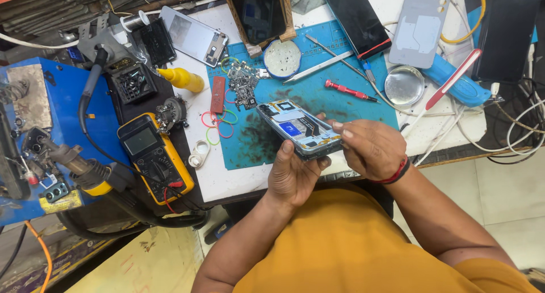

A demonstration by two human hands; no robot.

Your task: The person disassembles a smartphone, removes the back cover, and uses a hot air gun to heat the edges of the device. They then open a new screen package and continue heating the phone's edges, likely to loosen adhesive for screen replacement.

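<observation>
My left hand [294,174] grips an opened smartphone [298,127] from below, its back cover off and its inner boards showing. My right hand [369,148], with a red thread band at the wrist, rests its fingertips on the phone's near end. The phone is held tilted over the front edge of a blue work mat [318,94].
On the mat lie a loose circuit board [244,86], a red screwdriver [349,91], tweezers [318,69] and a round tin [282,58]. A yellow multimeter [154,154] sits at left, beside a blue machine [51,128]. Other phones [356,18] and a grey back cover [419,26] lie behind.
</observation>
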